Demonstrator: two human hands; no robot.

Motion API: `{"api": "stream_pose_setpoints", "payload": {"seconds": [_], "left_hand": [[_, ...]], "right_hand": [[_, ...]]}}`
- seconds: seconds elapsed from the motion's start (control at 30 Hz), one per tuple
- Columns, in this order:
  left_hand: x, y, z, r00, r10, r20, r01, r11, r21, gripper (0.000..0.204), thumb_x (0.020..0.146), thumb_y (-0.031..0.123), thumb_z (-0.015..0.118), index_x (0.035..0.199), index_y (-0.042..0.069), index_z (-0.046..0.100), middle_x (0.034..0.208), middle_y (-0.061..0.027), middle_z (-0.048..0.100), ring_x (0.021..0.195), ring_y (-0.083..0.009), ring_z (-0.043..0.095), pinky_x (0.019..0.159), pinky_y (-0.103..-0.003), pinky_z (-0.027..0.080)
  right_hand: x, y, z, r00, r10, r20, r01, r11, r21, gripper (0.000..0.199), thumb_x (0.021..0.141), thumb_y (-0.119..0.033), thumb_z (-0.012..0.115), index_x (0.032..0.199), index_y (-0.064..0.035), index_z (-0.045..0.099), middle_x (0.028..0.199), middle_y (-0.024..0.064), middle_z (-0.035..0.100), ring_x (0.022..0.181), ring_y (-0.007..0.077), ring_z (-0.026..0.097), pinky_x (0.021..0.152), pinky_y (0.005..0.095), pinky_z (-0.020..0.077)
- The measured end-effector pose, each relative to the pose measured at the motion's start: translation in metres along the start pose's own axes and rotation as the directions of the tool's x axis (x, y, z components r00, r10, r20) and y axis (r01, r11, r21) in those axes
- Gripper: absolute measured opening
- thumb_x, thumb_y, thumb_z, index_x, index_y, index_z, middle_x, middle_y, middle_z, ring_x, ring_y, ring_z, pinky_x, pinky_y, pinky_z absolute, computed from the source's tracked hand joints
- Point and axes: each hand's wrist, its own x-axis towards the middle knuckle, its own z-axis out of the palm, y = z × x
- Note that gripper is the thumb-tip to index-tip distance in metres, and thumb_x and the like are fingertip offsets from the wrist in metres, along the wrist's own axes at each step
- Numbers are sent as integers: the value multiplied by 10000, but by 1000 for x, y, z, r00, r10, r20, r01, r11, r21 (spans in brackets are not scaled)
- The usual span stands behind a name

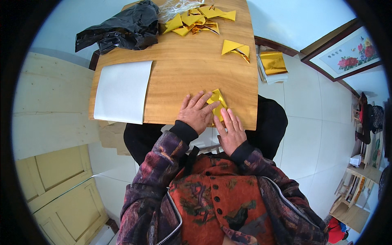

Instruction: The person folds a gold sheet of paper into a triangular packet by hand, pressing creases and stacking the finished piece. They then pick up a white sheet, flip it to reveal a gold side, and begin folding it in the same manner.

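A partly folded sheet of shiny gold paper (218, 96) lies flat near the front edge of the wooden table. My left hand (197, 111) rests over its left side, fingers stretched out and spread, the fingertips on the paper. Against its lower right side lies my right hand (231, 131), its fingers extended and slightly apart. Neither hand grips the paper; both press on it from above. Part of the sheet is hidden under my fingers. Farther off to the right sits a single folded gold paper piece (237, 49).
A heap of folded gold pieces (196, 18) is at the far edge, beside clear plastic wrap (173, 8) and a black plastic bag (126, 28). A white sheet (122, 90) lies at left on the table (179, 65). Gold paper (273, 63) tops a stack right of the table.
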Motion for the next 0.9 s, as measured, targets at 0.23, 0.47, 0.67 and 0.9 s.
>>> {"api": "stream_pose_setpoints", "payload": {"seconds": [0.23,0.47,0.67,0.9], "left_hand": [[-2,-1,2,999,18,-40,-17,1000,23,451,909,260,550,1355,322,539,1485,-13,418,1377,-251,368,1134,-506,248],[1,-1,2,1000,12,10,-12,999,36,446,919,260,531,1363,308,531,1484,-26,415,1393,-261,347,1139,-516,238],[0,1,0,1000,-1,18,1,999,37,448,925,261,529,1370,301,524,1482,-36,418,1399,-270,340,1144,-526,228],[0,0,2,1000,2,25,-4,999,51,449,925,265,532,1372,308,523,1486,-34,415,1401,-270,338,1147,-528,222]], "right_hand": [[-3,-2,-11,997,-5,83,8,1000,-29,772,743,-113,703,1455,-188,416,1549,187,271,1437,357,267,1132,498,276],[-9,-6,-27,988,-22,150,16,999,39,842,716,-205,779,1469,-209,402,1553,233,217,1442,397,229,1141,507,254],[-21,-7,-37,1000,12,-8,-10,982,189,826,739,-256,779,1453,-105,393,1536,225,256,1432,410,239,1145,516,245],[-4,-5,-17,996,1,93,-17,986,168,918,731,-332,799,1466,-34,338,1543,164,288,1439,327,266,1150,510,227]]}}
